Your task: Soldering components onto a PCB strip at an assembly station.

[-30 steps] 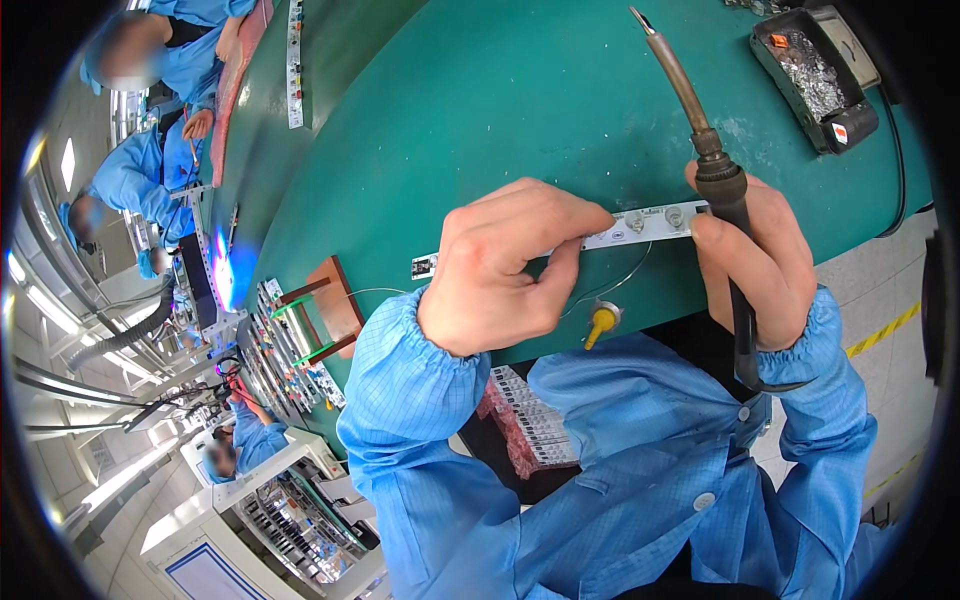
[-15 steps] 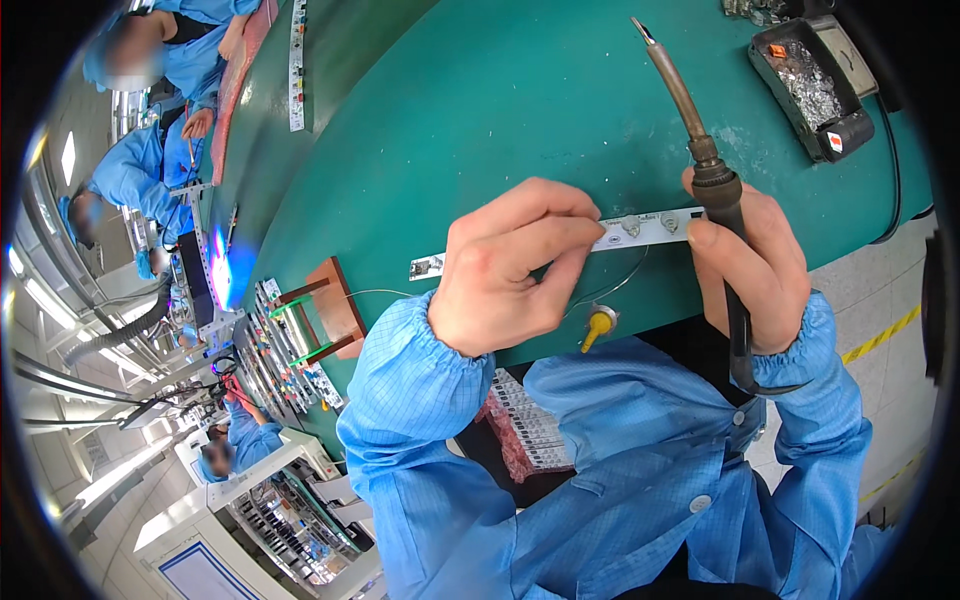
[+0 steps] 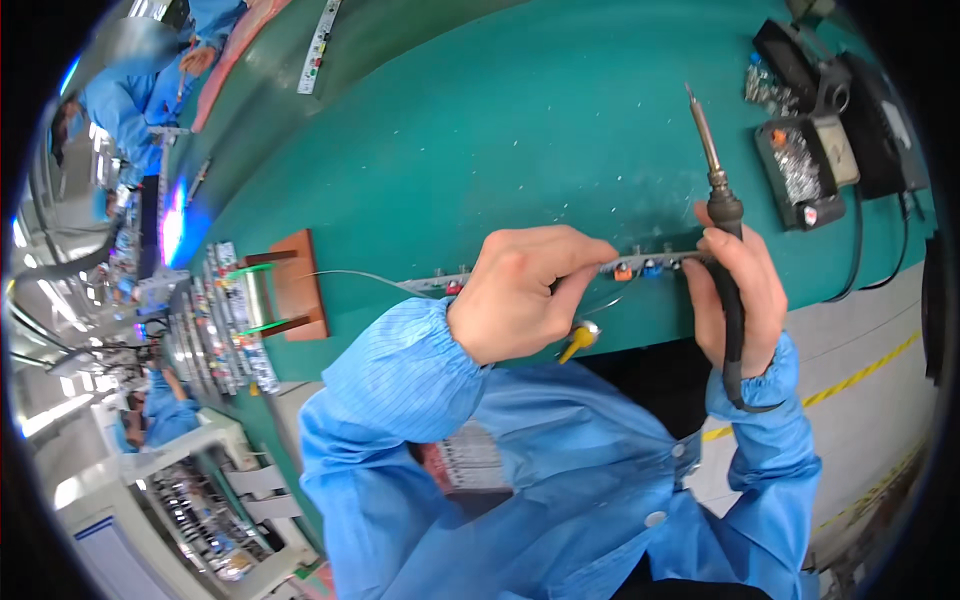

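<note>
Between my two hands a narrow circuit board strip (image 3: 655,257) is held nearly edge-on, with small orange, blue and red parts along its lower side. My left hand (image 3: 520,295) is closed, thumb and forefinger pinching the strip near its middle. Thin solder wire (image 3: 365,275) runs toward that hand, and a loose piece shows below the fingers. My right hand (image 3: 750,285) wraps round a soldering iron (image 3: 727,205), its tip pointing up and away from the strip. The thumb and fingers of that hand also meet the strip's right end.
A wooden solder stand (image 3: 300,285) is at the left, beside several board strips (image 3: 205,325). A yellow knob (image 3: 578,342) sits at the green table's (image 3: 480,170) near edge. Far right are a black box of metal scraps (image 3: 800,170) and cables. Other people work at far left.
The strip has been turned from face-up to nearly edge-on, so its coloured parts now show. The whole view has shifted. Both hands keep their holds, and the iron stands more upright.
</note>
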The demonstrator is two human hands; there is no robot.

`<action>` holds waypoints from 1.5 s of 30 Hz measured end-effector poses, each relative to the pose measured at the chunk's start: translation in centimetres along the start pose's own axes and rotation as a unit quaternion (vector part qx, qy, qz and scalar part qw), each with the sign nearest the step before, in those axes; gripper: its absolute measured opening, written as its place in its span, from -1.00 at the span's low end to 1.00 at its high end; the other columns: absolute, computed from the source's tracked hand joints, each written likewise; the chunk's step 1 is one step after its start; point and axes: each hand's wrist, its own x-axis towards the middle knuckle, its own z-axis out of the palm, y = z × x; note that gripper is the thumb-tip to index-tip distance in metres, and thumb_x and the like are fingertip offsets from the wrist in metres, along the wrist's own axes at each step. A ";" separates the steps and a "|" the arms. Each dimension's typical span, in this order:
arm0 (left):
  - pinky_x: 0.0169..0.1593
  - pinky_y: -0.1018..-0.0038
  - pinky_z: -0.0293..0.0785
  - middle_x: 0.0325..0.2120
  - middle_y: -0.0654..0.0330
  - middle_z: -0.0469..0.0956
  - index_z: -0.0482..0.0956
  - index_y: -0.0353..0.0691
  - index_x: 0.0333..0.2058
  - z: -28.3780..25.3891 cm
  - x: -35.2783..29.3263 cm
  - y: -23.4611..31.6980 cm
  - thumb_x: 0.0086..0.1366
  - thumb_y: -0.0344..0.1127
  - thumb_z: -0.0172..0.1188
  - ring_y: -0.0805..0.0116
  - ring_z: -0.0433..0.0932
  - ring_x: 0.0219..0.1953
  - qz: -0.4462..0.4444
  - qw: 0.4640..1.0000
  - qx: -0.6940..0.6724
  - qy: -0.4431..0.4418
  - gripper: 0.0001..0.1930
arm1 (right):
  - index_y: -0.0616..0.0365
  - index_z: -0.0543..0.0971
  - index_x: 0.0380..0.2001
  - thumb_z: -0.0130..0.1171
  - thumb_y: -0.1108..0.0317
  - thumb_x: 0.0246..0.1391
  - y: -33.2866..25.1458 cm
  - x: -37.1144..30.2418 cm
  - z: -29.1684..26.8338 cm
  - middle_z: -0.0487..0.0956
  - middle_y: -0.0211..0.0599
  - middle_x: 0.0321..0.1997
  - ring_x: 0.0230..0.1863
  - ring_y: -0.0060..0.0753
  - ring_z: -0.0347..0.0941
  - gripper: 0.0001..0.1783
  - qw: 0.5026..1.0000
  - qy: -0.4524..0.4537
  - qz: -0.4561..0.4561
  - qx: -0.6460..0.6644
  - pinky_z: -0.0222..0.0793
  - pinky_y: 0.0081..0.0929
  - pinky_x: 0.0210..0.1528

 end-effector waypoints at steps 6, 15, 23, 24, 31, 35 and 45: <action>-0.32 0.37 0.46 -0.48 0.16 0.59 0.64 -0.26 -0.40 0.8 0.0 -0.3 -0.01 -0.59 0.20 0.20 0.52 -0.39 0.027 0.999 0.023 -0.032 -0.83 | 0.27 0.42 -0.03 0.07 0.76 -0.08 0.1 0.1 -0.2 0.52 -0.05 -0.02 -0.45 -0.60 0.30 -0.53 0.992 -0.002 0.125 0.029 0.33 -0.66 -0.33; -0.35 0.34 0.39 -0.42 0.17 0.46 0.60 -0.25 -0.40 0.6 -0.7 0.0 -0.06 -0.56 0.22 0.17 0.42 -0.42 0.091 0.985 0.126 0.068 -0.82 | 0.23 0.43 -0.02 0.08 0.72 -0.05 0.7 0.5 0.7 0.54 -0.14 -0.03 -0.31 -0.53 0.40 -0.55 0.992 -0.011 0.061 -0.106 0.38 -0.58 -0.21; -0.52 0.41 0.30 -0.61 0.20 0.36 0.47 -0.27 -0.62 2.3 -4.0 1.9 -0.19 -0.47 0.24 0.29 0.37 -0.55 0.143 0.983 0.106 0.037 -0.88 | 0.25 0.33 0.09 0.06 0.57 0.05 -0.8 -0.8 0.0 0.49 0.01 0.03 -0.10 -0.39 0.39 -0.53 0.994 0.079 0.071 0.003 0.30 -0.43 0.01; -0.57 0.42 0.28 -0.62 0.20 0.36 0.47 -0.28 -0.62 2.3 -4.4 2.9 -0.21 -0.49 0.25 0.28 0.36 -0.59 0.149 0.988 0.029 0.037 -0.87 | 0.23 0.27 0.14 0.06 0.45 0.12 -1.4 -1.4 -0.3 0.45 0.08 0.06 -0.05 -0.33 0.38 -0.50 0.990 0.097 0.084 0.059 0.27 -0.35 0.04; -0.59 0.52 0.24 -0.55 0.19 0.46 0.56 -0.33 -0.51 4.2 -6.7 6.5 0.00 -0.59 0.21 0.44 0.40 -0.61 -0.049 0.921 -0.383 0.050 -0.95 | 0.02 0.21 0.15 0.15 0.44 0.07 -7.7 -3.8 -1.3 0.44 0.17 0.02 -0.61 -0.56 0.32 -0.42 0.879 -0.007 0.218 0.423 0.29 -0.60 -0.56; -0.50 0.60 0.29 -0.51 0.17 0.51 0.61 -0.36 -0.44 4.2 -7.4 6.2 0.06 -0.60 0.23 0.51 0.45 -0.53 -0.134 0.916 -0.372 0.068 -0.94 | 0.02 0.20 0.17 0.10 0.49 0.09 -6.7 -3.5 -1.0 0.43 0.17 0.03 -0.57 -0.54 0.33 -0.42 0.951 0.045 0.156 0.263 0.32 -0.56 -0.52; -0.45 0.51 0.44 -0.37 0.08 0.57 0.55 -0.34 -0.53 2.4 -5.6 2.0 -0.09 -0.62 0.23 0.33 0.56 -0.47 -0.054 0.972 -0.037 0.227 -0.90 | 0.26 0.47 -0.21 0.07 0.27 0.04 -6.8 -1.7 -2.3 0.46 -0.06 -0.37 -0.40 -0.24 0.32 -0.69 0.999 -0.023 0.035 -0.005 0.28 -0.17 -0.15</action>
